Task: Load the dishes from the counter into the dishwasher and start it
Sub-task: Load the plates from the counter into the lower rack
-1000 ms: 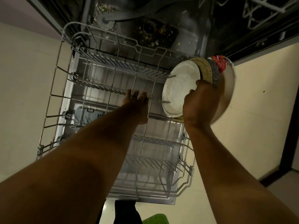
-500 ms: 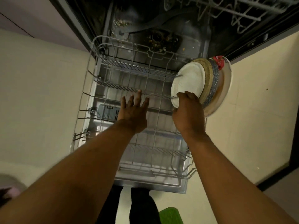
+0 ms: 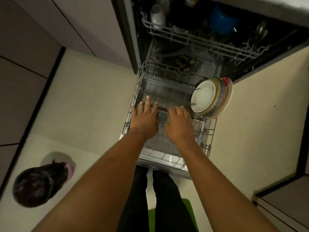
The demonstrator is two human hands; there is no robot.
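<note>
Plates [image 3: 203,96] stand on edge, bunched tog. at right side of lower rack [image 3: 167,84], which is pulled out of dishwasher [image 3: 204,64]. Left hand [image 3: 144,118] & right hand [image 3: 179,124] are both loose, fingers straight, over mid-rack, holding nothing. Plates prob. stiff, heavyish, chip-prone, maybe slick: grip by rim, one at a time.

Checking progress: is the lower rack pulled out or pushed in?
Pulled out: the lower rack sits forward of the tub opening.
</note>
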